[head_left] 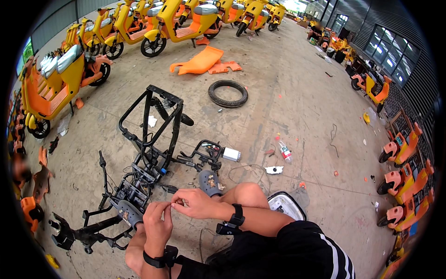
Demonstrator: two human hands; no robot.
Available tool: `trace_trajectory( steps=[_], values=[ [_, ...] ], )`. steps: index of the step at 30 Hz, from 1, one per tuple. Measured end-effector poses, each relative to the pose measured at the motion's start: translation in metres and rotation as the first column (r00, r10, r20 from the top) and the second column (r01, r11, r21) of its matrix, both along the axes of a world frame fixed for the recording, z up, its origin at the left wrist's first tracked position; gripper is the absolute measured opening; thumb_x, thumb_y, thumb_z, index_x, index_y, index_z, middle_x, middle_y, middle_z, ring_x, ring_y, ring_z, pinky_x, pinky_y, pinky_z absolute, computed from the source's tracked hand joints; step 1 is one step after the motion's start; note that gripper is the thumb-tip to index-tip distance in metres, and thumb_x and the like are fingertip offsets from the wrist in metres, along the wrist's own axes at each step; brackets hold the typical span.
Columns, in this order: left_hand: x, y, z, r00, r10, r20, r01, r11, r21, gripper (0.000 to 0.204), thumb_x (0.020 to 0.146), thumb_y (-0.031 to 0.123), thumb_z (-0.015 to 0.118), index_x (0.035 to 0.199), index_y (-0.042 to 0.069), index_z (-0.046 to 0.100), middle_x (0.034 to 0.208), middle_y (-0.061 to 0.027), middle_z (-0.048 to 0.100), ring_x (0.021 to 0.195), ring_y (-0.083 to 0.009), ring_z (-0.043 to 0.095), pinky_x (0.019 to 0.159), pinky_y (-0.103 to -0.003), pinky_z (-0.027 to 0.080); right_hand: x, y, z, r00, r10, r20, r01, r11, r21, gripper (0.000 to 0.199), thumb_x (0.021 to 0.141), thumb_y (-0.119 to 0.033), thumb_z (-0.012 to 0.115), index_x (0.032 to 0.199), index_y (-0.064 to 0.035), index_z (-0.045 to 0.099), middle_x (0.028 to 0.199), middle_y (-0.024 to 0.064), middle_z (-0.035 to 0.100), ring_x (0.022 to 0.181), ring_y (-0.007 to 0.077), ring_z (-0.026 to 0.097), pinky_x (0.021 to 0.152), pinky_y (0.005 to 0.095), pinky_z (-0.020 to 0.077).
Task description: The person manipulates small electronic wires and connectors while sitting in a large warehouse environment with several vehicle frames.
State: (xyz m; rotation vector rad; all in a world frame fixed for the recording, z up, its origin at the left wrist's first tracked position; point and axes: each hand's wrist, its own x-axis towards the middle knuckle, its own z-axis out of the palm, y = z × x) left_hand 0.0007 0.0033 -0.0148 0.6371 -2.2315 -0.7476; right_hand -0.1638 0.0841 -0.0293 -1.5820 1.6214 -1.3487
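My left hand [158,222] and my right hand [197,204] meet fingertip to fingertip above my knees. Both are pinched closed; whatever lies between the fingers is too small to make out. Just beyond them a stripped black scooter frame [175,128] lies on the concrete floor, with wires and metal parts exposed around its middle. Its handlebar end and front fork [62,232] reach toward the lower left. My feet, in grey clogs [211,183], are close to the frame. A silver box-shaped part [231,154] with wires sits right of it.
A black tyre [212,95] and orange body panels [200,61] lie farther ahead. A plastic bottle [285,152] and a white broken piece [274,170] are to the right. Yellow scooters [179,25] line the back and left; orange ones [403,183] stand along the right wall.
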Motion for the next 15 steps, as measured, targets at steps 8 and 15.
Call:
trace_trajectory(
  steps=[8,15],
  values=[
    [-0.001,0.003,0.001,1.000,-0.004,0.020,-0.001,0.975,0.224,0.004,0.088,-0.003,0.065,0.092,-0.002,0.065,0.079,-0.0145,0.065,0.069,-0.0247,0.064,0.063,-0.033,0.049,-0.011,0.006,0.001,0.987,-0.019,0.158,0.001,0.993,0.115,0.008,0.095,-0.010,0.064,0.097,-0.0023,0.064,0.065,0.0037,0.053,0.055,0.0089,0.045,0.053,0.0273,0.0370],
    [0.019,-0.012,-0.003,0.993,0.115,-0.038,-0.099,0.952,0.290,0.002,0.086,0.000,0.067,0.087,-0.001,0.068,0.079,-0.0147,0.067,0.073,-0.0275,0.066,0.068,-0.033,0.051,-0.018,-0.004,0.005,0.922,-0.141,0.362,0.116,0.989,0.089,0.009,0.093,-0.012,0.066,0.094,-0.0035,0.064,0.071,-0.0039,0.058,0.062,0.0029,0.046,0.054,0.0236,0.0378]
  ],
)
